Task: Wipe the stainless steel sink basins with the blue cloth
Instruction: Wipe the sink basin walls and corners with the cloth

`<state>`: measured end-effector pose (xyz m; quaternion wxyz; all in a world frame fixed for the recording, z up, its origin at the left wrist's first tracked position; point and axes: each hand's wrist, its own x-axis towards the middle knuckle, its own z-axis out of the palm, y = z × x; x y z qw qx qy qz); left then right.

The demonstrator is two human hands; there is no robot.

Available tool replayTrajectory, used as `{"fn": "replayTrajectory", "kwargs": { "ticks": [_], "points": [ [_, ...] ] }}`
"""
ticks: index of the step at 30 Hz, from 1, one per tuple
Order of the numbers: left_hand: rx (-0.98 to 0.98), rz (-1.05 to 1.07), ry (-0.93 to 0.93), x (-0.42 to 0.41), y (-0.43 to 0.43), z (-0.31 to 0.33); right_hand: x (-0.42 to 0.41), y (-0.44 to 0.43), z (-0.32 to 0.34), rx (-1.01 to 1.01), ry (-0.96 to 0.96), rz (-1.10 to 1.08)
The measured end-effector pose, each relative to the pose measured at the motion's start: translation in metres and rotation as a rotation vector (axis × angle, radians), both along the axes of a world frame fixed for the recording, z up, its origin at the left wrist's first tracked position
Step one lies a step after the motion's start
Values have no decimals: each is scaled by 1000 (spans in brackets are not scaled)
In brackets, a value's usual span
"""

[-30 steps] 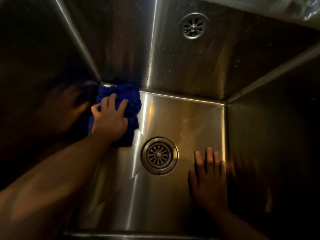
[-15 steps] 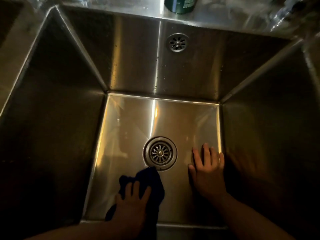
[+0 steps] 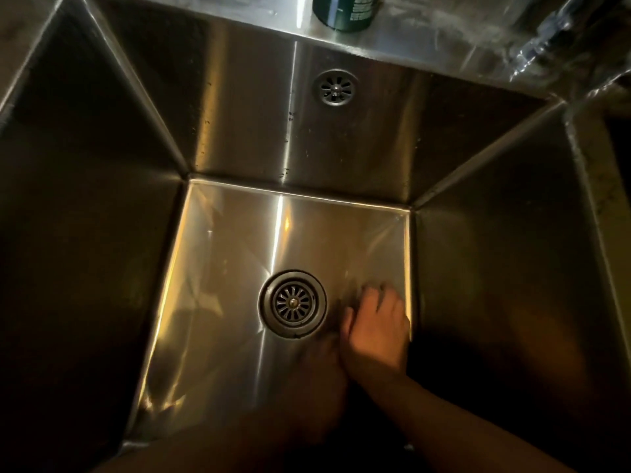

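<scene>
Two hands are low in the shiny steel sink basin (image 3: 239,254). The right hand (image 3: 375,329) lies open and flat at 3 o'clock of the round metal drain (image 3: 293,303), holding nothing. The left hand (image 3: 307,380) is blurred; I cannot tell its grip, and the blue cloth is hidden. Wipe with slow, firm strokes into every corner.

Right hand (image 3: 375,332) flat, fingers (image 3: 379,295) blurred; left hand (image 3: 307,380) blurred beside it

Steel throughout, brushed and shiny.
We see the sink basin (image 3: 218,254) in smooth brushed stainless with streaky glare, a ribbed metal drain strainer (image 3: 292,303), and a glossy dark bottle (image 3: 345,10) on the metal ledge (image 3: 426,39).
</scene>
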<state>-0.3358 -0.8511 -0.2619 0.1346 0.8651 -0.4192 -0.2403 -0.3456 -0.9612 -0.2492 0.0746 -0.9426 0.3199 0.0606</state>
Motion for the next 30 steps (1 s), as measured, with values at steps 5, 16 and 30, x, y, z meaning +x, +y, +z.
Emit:
{"fn": "replayTrajectory", "kwargs": {
  "ticks": [5, 16, 30],
  "points": [
    [-142, 184, -174, 87, 103, -11, -40, 20, 13, 305, 620, -201],
    [-117, 499, -231, 111, 135, -23, -32, -1, -39, 288, 334, 835],
    [-107, 515, -202, 101, 135, -22, 46, 52, -55, 15, 79, 546]
  ]
}}
